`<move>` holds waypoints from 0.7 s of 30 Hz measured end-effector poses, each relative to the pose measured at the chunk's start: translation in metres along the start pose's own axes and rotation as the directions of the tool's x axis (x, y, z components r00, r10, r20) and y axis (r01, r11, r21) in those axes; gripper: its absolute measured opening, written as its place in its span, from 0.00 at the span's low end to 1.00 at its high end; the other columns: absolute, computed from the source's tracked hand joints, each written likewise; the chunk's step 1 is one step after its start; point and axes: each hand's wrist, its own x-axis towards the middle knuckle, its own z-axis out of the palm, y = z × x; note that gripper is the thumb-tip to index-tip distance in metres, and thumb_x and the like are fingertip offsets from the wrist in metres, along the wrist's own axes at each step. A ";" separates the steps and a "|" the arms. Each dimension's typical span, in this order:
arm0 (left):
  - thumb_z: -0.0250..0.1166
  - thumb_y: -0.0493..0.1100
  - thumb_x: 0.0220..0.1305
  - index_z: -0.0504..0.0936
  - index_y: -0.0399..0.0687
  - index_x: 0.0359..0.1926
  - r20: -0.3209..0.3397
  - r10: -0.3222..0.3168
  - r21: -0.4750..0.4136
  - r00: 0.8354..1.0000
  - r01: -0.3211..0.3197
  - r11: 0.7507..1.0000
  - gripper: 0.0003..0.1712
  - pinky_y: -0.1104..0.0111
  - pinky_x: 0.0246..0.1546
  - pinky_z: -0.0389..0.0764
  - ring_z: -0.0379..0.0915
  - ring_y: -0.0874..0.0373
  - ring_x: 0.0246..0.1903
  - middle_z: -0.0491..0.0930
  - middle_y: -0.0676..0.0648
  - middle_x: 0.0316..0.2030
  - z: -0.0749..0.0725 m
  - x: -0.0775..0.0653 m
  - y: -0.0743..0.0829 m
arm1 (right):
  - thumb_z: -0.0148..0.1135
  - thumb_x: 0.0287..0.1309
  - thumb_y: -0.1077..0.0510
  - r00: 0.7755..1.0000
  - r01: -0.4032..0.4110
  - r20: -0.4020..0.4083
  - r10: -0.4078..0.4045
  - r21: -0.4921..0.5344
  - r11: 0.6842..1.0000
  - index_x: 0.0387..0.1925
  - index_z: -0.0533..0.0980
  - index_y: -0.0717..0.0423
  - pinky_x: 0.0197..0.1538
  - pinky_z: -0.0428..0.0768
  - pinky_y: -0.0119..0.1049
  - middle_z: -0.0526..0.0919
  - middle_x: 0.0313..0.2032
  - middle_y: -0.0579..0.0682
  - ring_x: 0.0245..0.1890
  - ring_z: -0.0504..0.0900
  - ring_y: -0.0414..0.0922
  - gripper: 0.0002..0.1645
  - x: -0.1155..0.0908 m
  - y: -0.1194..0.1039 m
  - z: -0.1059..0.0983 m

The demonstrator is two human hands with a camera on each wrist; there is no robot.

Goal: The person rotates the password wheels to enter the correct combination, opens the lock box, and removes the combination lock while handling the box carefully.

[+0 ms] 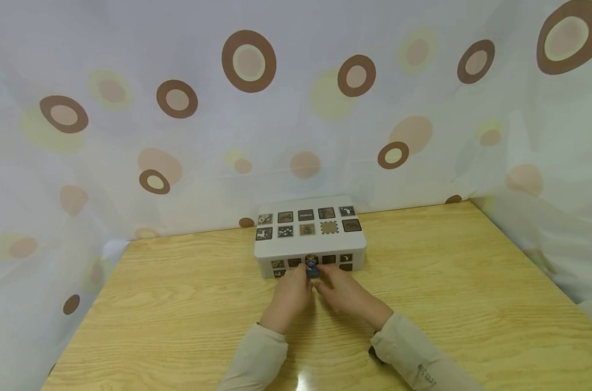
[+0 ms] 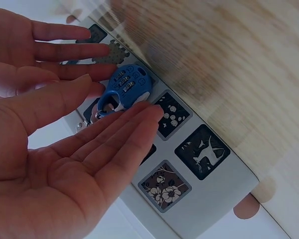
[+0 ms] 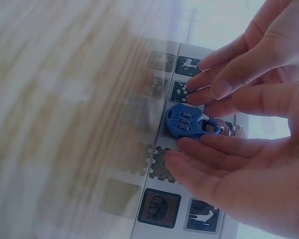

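A blue combination padlock [image 1: 312, 269] with three number dials [image 3: 185, 121] hangs by its shackle from a metal clasp [image 3: 231, 129] on the front of a white box [image 1: 301, 247]. Small picture squares decorate the box. My left hand [image 1: 291, 292] is at the padlock's left side, its fingers extended and only slightly bent in the left wrist view. On the other side is my right hand [image 1: 344, 291], fingers likewise nearly straight and spread a little. The padlock lies between both sets of fingertips; whether any of them touch it, I cannot tell.
The box stands at the back of a wooden table [image 1: 178, 304], close to a white curtain [image 1: 276, 119] with brown and yellow circles. The curtain also runs along both sides. A small dark object [image 1: 376, 355] shows beneath the right sleeve's cuff.
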 end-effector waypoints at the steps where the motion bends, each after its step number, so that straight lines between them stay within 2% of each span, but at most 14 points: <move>1: 0.65 0.31 0.59 0.76 0.26 0.45 0.000 0.001 -0.002 1.000 -0.001 1.000 0.15 0.52 0.37 0.80 0.79 0.39 0.38 0.80 0.32 0.34 0.000 0.000 0.000 | 0.54 0.65 0.64 1.000 -0.003 0.001 0.003 0.007 1.000 0.60 0.66 0.76 0.63 0.66 0.56 0.71 0.58 0.71 0.62 0.68 0.64 0.25 0.000 0.000 0.000; 11: 0.65 0.30 0.58 0.76 0.28 0.41 -0.016 0.020 -0.017 1.000 -0.020 1.000 0.11 0.52 0.35 0.80 0.80 0.39 0.35 0.79 0.33 0.31 -0.004 -0.002 0.001 | 0.54 0.65 0.64 1.000 -0.012 0.010 0.012 0.041 0.999 0.60 0.66 0.74 0.62 0.68 0.56 0.70 0.59 0.70 0.62 0.68 0.63 0.25 0.002 0.005 0.001; 21: 0.65 0.29 0.58 0.74 0.28 0.39 0.001 0.004 -0.053 1.000 -0.004 0.999 0.10 0.53 0.31 0.80 0.81 0.39 0.33 0.80 0.33 0.31 -0.003 -0.001 0.000 | 0.56 0.63 0.65 1.000 -0.004 0.011 0.004 0.046 0.999 0.60 0.66 0.76 0.63 0.66 0.56 0.71 0.58 0.70 0.62 0.68 0.63 0.26 0.005 0.008 0.002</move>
